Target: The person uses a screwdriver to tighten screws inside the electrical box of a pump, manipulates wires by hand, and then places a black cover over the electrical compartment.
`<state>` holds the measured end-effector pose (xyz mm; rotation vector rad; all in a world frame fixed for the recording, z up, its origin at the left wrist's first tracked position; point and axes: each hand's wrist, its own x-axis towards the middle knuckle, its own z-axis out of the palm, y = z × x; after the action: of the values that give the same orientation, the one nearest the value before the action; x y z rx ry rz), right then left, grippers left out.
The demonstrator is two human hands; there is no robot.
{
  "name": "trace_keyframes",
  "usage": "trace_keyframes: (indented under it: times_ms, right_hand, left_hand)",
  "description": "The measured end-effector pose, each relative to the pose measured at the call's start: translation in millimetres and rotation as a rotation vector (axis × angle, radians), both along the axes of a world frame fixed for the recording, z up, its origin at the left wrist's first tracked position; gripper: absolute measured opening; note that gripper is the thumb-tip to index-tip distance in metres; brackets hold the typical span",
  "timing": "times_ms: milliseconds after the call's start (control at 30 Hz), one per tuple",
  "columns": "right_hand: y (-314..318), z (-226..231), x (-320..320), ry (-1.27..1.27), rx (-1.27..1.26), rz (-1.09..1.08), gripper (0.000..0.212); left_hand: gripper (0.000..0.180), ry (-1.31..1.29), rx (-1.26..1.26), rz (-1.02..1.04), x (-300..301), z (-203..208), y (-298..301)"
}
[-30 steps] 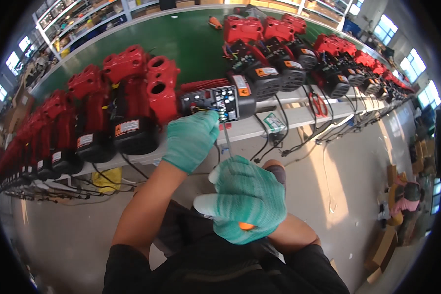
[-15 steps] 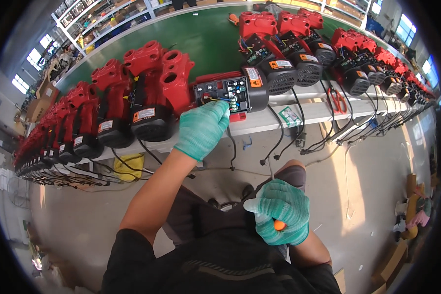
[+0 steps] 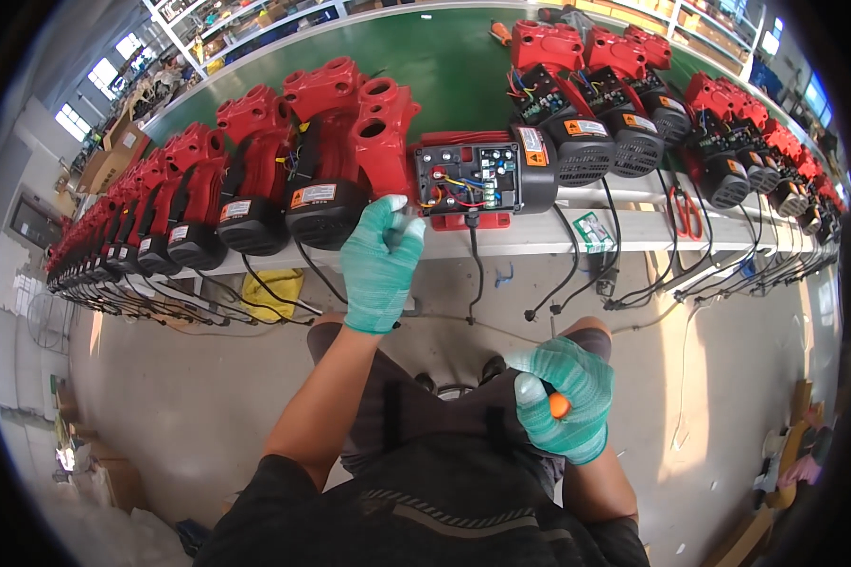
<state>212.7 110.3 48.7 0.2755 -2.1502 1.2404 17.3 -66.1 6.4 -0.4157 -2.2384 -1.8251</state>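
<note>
Right in front of me on the bench edge lies a red and black electric pump (image 3: 537, 175), its control box uncovered. Inside the box a circuit board (image 3: 487, 170) and red, blue and yellow wires (image 3: 454, 184) show. My left hand (image 3: 383, 274), in a green knitted glove, is off the box's near left corner, fingers apart and holding nothing I can see. Low over my lap, my gloved right hand (image 3: 567, 402) is closed round a screwdriver (image 3: 560, 406); its orange handle end shows, and a thin shaft points away toward the bench.
Several similar pumps (image 3: 315, 203) line the bench edge to the left, more (image 3: 586, 146) to the right. Black power cords (image 3: 477, 274) hang over the edge. Red-handled scissors (image 3: 686, 213) and a green-white packet (image 3: 594, 231) lie right of the pump. Beyond stretches a green bench top (image 3: 435, 80).
My left hand has drawn back from the wires in the box, down and to the left. The right hand still grips the screwdriver. The whole view has shifted, so the bench sits further right.
</note>
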Motion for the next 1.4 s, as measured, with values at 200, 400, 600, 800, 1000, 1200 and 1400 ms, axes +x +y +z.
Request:
trace_keyframes:
  times_ms: [200, 400, 600, 800, 1000, 1200, 1400]
  right_hand:
    - [-2.8, -9.7, -1.1, -0.036, 0.001, -0.01, 0.024]
    - [-5.4, -14.8, 2.5, -0.083, -0.009, -0.01, 0.024]
    - [-6.5, -16.4, 3.7, -0.096, 0.0, -0.024, 0.024]
    - [-5.5, -16.0, 4.8, -0.102, 0.018, -0.04, 0.024]
    - [-10.3, -12.5, 5.8, -0.112, -0.006, -0.015, 0.022]
    - [-6.6, -12.3, 8.6, -0.123, 0.024, -0.027, 0.022]
    - [-3.3, -9.1, 1.0, -0.123, 0.037, 0.012, 0.021]
  left_hand:
    - [0.036, -0.037, 0.088, -0.058, -7.6, -6.1, 7.9]
    - [0.021, 0.028, -0.031, -0.051, -14.9, -5.5, 7.0]
    - [0.013, 0.146, 0.019, -0.029, -15.1, -0.4, 3.0]
    - [0.02, 0.579, -0.494, 0.087, -6.2, 17.8, 16.2]
    - [0.032, 0.631, -0.775, 0.163, -14.9, 22.9, 42.5]
    - [0.021, 0.675, -0.692, 0.071, -27.0, 14.7, 40.0]
    - [0.027, 0.934, -0.941, -0.071, -37.6, 28.3, 36.1]
